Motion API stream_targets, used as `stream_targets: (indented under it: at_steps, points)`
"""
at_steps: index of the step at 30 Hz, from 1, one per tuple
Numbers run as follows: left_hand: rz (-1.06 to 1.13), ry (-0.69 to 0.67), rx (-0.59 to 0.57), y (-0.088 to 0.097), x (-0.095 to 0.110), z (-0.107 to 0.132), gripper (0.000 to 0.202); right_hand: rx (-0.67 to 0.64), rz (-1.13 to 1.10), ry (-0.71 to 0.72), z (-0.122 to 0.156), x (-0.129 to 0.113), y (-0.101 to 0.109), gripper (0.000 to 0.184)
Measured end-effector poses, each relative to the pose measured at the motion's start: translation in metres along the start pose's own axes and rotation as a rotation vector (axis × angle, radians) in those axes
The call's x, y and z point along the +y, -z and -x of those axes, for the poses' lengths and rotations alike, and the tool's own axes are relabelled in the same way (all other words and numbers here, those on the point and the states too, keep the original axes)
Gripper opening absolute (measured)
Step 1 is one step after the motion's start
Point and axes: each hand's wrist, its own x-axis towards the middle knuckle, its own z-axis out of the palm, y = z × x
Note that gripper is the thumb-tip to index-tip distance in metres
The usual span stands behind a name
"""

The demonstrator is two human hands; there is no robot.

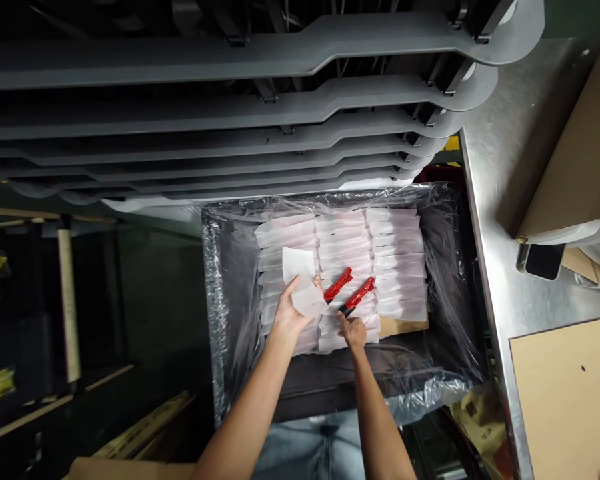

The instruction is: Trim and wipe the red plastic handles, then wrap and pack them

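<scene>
My left hand holds a translucent white plastic piece above a dark bin lined with clear plastic film. Its fingers curl round the piece's lower edge. My right hand is closed on a red-handled tool, whose two red handles point up and to the right. Below both hands lie several rows of similar translucent pieces, stacked on a brown cardboard sheet in the bin.
A stack of grey shaped panels hangs over the bin's far side. At right is a steel table with cardboard sheets, a cardboard box and a phone. Dark shelving stands at left.
</scene>
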Motion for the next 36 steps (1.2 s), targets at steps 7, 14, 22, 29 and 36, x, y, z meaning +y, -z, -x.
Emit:
stream_targets:
  at_steps: [7,14,22,29,36]
  points:
    - [-0.053,0.003,0.005,0.007,-0.019,-0.011,0.022,-0.022,-0.100,-0.029,0.000,-0.007,-0.005,0.033]
    - [-0.168,-0.037,-0.027,0.001,-0.042,-0.035,0.015,-0.005,-0.191,0.159,0.103,0.041,0.051,0.054]
    - [-0.278,-0.006,-0.135,-0.004,-0.075,-0.046,0.011,0.104,0.012,0.337,0.187,0.060,0.078,0.042]
    - [-0.413,0.231,-0.156,0.007,-0.094,-0.032,0.024,0.160,0.074,0.368,0.169,0.049,0.081,0.029]
    - [-0.421,0.416,-0.210,0.026,-0.123,-0.012,0.030,0.285,0.019,0.322,0.159,0.030,0.096,0.043]
